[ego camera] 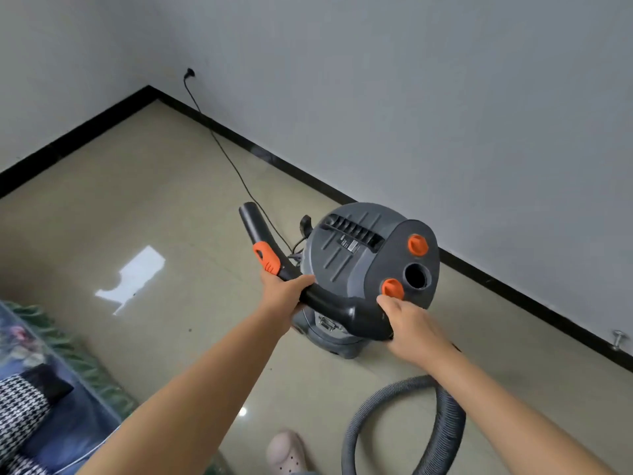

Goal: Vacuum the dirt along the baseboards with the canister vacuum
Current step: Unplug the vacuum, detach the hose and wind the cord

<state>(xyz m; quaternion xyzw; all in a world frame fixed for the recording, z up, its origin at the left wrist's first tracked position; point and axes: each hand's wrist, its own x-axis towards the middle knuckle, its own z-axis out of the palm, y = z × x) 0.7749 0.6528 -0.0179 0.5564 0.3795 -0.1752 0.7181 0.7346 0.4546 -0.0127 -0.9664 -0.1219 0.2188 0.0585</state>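
A grey canister vacuum [356, 255] with two orange knobs and a round open port stands on the tiled floor near the black baseboard [496, 279]. My left hand [284, 291] grips the black curved hose handle [263, 248], which has an orange slider and points up and left. My right hand [411, 323] holds the thick black end of that handle against the vacuum's near rim, fingers by the lower orange knob. A grey ribbed hose [442, 419] loops on the floor at lower right.
A black power cord [219, 145] runs from a wall plug [189, 73] across the floor to the vacuum. A bed or sofa with patterned fabric [37, 389] fills the lower left. A metal door stop [618, 339] stands by the right baseboard. My shoe [286, 452] shows at the bottom.
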